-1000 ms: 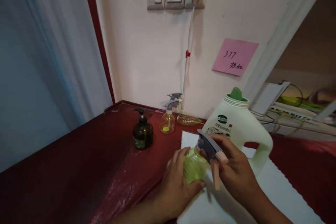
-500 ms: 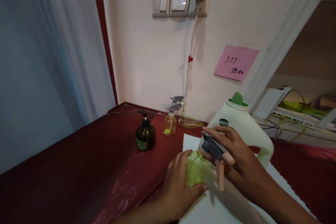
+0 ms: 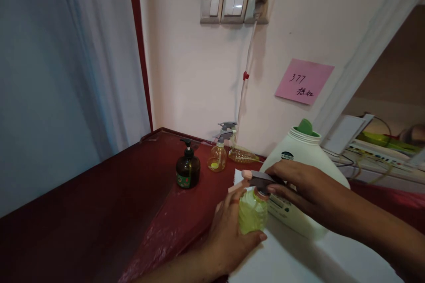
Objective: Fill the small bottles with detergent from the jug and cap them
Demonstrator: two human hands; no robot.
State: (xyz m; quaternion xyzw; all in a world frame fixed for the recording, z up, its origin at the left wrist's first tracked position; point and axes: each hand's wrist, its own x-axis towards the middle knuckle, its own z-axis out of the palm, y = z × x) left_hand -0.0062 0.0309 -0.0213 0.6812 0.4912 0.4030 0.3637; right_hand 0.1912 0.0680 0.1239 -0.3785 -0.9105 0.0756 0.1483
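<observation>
My left hand point(image 3: 232, 234) is wrapped round the body of a small spray bottle point(image 3: 253, 212) with yellow-green liquid inside. My right hand point(image 3: 299, 181) grips the bottle's grey trigger head point(image 3: 260, 180), whose pinkish nozzle points left. The head sits on the bottle's neck; whether it is tight I cannot tell. Just behind and to the right stands a large pale green jug point(image 3: 318, 159), its mouth uncapped, with a green piece point(image 3: 305, 127) sticking out. White paper point(image 3: 282, 256) lies beneath the bottle and jug.
A dark brown pump bottle point(image 3: 187, 169) stands on the red tabletop point(image 3: 133, 194). Close to the wall are a clear spray bottle point(image 3: 217, 158) and another bottle lying down point(image 3: 244, 154). A white cord point(image 3: 248, 53) hangs from the socket. Shelving point(image 3: 381, 159) is at right.
The trigger head has swung round on the bottle, its nozzle turning from the lower right to the left. My right hand turned with it, while my left hand kept its hold.
</observation>
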